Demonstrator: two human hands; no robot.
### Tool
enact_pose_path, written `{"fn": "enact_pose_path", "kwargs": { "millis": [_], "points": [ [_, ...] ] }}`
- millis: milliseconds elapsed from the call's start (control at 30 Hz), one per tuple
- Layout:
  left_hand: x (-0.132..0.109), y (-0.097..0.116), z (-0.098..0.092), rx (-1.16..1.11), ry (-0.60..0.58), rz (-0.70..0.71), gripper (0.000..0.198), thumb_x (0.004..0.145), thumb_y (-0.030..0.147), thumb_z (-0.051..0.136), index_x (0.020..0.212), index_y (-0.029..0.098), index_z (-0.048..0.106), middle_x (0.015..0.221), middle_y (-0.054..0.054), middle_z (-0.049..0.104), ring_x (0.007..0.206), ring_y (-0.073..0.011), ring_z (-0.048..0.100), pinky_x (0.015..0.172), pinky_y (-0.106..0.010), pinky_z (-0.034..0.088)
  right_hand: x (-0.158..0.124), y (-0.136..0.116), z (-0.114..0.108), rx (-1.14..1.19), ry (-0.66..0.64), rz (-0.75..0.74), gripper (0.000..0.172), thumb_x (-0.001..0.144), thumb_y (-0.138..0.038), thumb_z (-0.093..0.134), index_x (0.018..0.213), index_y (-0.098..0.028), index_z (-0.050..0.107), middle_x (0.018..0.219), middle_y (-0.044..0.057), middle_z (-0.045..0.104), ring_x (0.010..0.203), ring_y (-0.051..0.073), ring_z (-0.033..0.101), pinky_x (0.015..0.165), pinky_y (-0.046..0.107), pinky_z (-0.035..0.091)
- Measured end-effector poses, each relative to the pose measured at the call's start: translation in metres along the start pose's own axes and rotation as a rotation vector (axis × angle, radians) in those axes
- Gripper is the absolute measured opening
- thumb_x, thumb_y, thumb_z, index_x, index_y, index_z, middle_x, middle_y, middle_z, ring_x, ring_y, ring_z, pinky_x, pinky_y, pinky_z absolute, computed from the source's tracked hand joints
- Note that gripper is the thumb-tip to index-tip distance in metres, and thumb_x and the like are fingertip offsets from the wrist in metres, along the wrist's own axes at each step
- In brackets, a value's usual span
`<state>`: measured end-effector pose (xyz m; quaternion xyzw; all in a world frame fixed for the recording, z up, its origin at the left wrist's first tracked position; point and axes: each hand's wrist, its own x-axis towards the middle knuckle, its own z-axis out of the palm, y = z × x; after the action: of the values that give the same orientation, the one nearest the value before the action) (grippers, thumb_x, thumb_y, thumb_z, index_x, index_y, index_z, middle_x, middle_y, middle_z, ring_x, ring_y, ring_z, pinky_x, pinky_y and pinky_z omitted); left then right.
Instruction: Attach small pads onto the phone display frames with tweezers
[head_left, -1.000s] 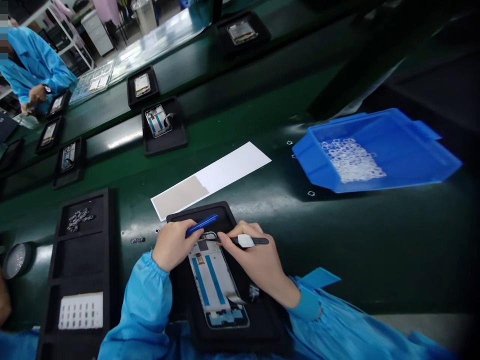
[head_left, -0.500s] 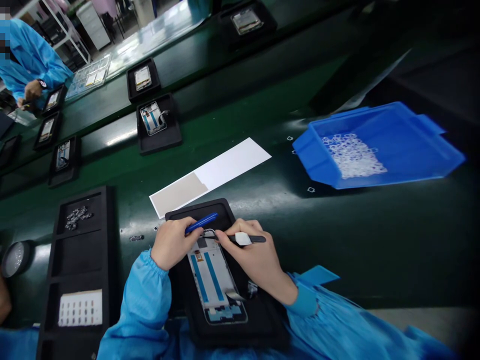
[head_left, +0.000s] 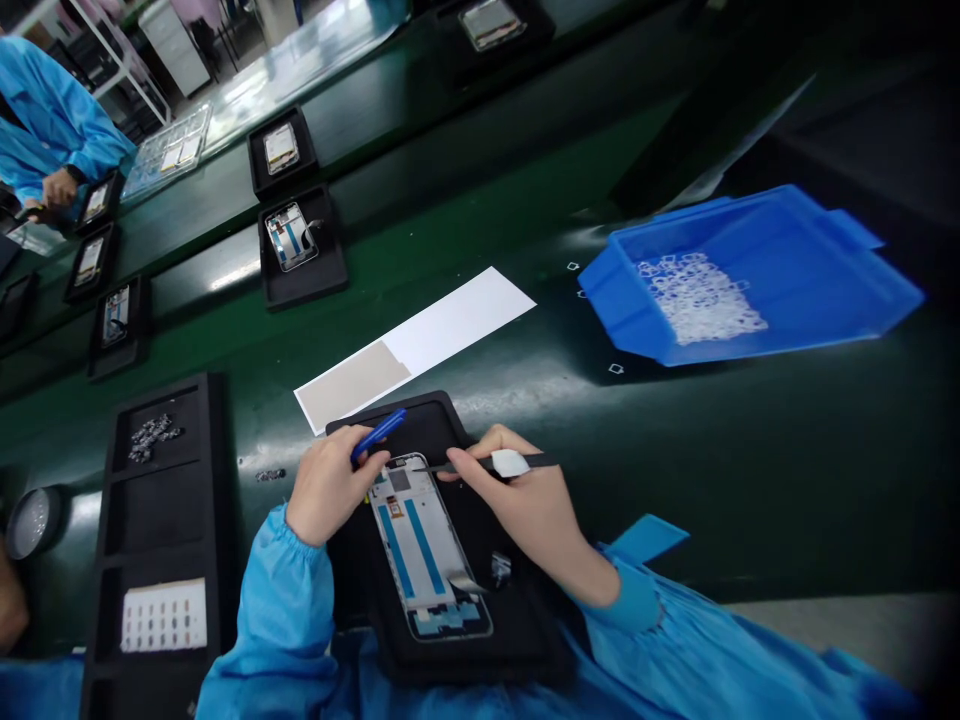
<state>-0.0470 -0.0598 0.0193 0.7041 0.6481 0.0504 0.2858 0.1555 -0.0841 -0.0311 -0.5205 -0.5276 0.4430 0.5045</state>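
A phone frame point(head_left: 431, 560) with two blue strips lies in a black tray point(head_left: 517, 620) in front of me. My left hand point(head_left: 328, 487) is closed round a blue pen-like plastic tool point(head_left: 379, 435), its thumb at the frame's upper left corner. In my right hand point(head_left: 529, 510) are dark tweezers point(head_left: 480, 465) with a white wrap, their tips over the frame's top end. A flex cable point(head_left: 466, 583) curls up from the frame's lower right side. Beside it in the tray sits a small shiny piece point(head_left: 501, 570), too blurred to name.
A blue bin point(head_left: 825, 270) of small white frame-shaped pieces stands at the right. Beyond the tray lies a white card point(head_left: 465, 310). A black compartment tray point(head_left: 154, 510) and a round dish point(head_left: 34, 522) are on the left. Across the line, a co-worker's hand point(head_left: 60, 188) works near more phone trays.
My right hand has drawn back to the right with the tweezers, baring the frame's top end. My left hand has shifted slightly left with the blue tool. The view has moved a little.
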Motion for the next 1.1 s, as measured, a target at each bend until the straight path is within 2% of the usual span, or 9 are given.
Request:
{"fn": "enact_pose_path", "kwargs": {
  "millis": [67,133,200,267,400,600,733,933,1100],
  "points": [
    [-0.012,-0.004,0.000,0.056,0.116,-0.027,0.020,0.091,0.025,0.063,0.110,0.023,0.064,0.097,-0.001,0.064,0.080,-0.0173,0.062,0.066,-0.025,0.041,-0.002,-0.003,-0.006,0.048,0.018,0.029,0.044,0.092,-0.052,0.068,0.062,-0.022,0.058,0.062,0.002,0.061,0.058,0.021,0.061,0.056,0.031,0.048],
    [-0.027,-0.008,0.003,0.125,0.186,-0.087,0.025,0.092,0.027,0.063,0.117,0.023,0.060,0.101,-0.002,0.064,0.080,-0.0184,0.063,0.065,-0.026,0.042,-0.005,-0.006,-0.009,0.039,0.027,0.009,0.044,0.092,-0.053,0.068,0.062,-0.022,0.061,0.063,0.002,0.062,0.060,0.022,0.061,0.073,0.037,0.053],
    [-0.043,-0.011,0.010,0.182,0.181,-0.160,0.038,0.092,0.029,0.063,0.128,0.026,0.053,0.090,0.000,0.065,0.074,-0.0198,0.064,0.060,-0.026,0.041,-0.010,-0.007,-0.010,0.042,0.005,-0.013,0.041,0.094,-0.052,0.067,0.064,-0.024,0.063,0.064,0.002,0.063,0.062,0.022,0.061,0.091,0.044,0.050],
    [-0.054,-0.012,0.020,0.186,0.146,-0.205,0.050,0.094,0.028,0.058,0.141,0.027,0.040,0.079,0.001,0.064,0.068,-0.0206,0.064,0.056,-0.025,0.039,-0.013,-0.005,-0.007,0.061,-0.023,-0.012,0.039,0.094,-0.050,0.066,0.065,-0.024,0.064,0.065,0.001,0.063,0.062,0.022,0.060,0.096,0.046,0.047],
    [-0.061,-0.012,0.039,0.076,0.172,-0.215,0.053,0.097,0.023,0.046,0.147,0.024,0.029,0.075,0.001,0.063,0.065,-0.0204,0.064,0.057,-0.026,0.040,-0.009,-0.002,-0.001,0.034,-0.035,-0.003,0.040,0.092,-0.050,0.068,0.062,-0.023,0.061,0.066,0.001,0.063,0.063,0.022,0.060,0.093,0.044,0.047],
    [-0.061,-0.013,0.034,-0.022,0.211,-0.245,0.052,0.094,0.028,0.053,0.143,0.023,0.035,0.071,0.002,0.063,0.062,-0.0214,0.063,0.056,-0.026,0.041,-0.001,-0.015,-0.009,-0.013,-0.066,0.053,0.042,0.087,-0.053,0.073,0.063,-0.022,0.058,0.066,0.002,0.063,0.063,0.023,0.063,0.055,0.030,0.048],
    [-0.048,-0.009,0.014,-0.101,0.256,-0.093,0.024,0.095,0.028,0.054,0.118,0.023,0.060,0.089,-0.001,0.069,0.080,-0.0204,0.067,0.067,-0.026,0.046,-0.011,-0.028,-0.008,-0.014,-0.056,0.101,0.048,0.084,-0.059,0.074,0.061,-0.022,0.055,0.057,0.001,0.057,0.061,0.024,0.065,0.051,0.028,0.048],
    [0.009,0.007,-0.004,-0.022,-0.078,0.092,0.017,0.094,0.027,0.055,0.091,0.019,0.070,0.081,-0.001,0.069,0.077,-0.0194,0.065,0.069,-0.025,0.044,-0.018,-0.024,0.009,-0.005,-0.018,0.147,0.046,0.084,-0.060,0.072,0.064,-0.023,0.054,0.055,0.002,0.058,0.062,0.027,0.067,0.050,0.030,0.051],
    [0.038,0.008,-0.002,-0.016,-0.208,0.152,0.020,0.092,0.026,0.054,0.083,0.016,0.069,0.067,0.000,0.064,0.063,-0.0161,0.059,0.062,-0.025,0.039,-0.018,-0.013,0.017,-0.052,0.087,0.063,0.039,0.087,-0.050,0.070,0.064,-0.023,0.052,0.058,0.002,0.060,0.062,0.027,0.067,0.048,0.030,0.049]
  ]
}}
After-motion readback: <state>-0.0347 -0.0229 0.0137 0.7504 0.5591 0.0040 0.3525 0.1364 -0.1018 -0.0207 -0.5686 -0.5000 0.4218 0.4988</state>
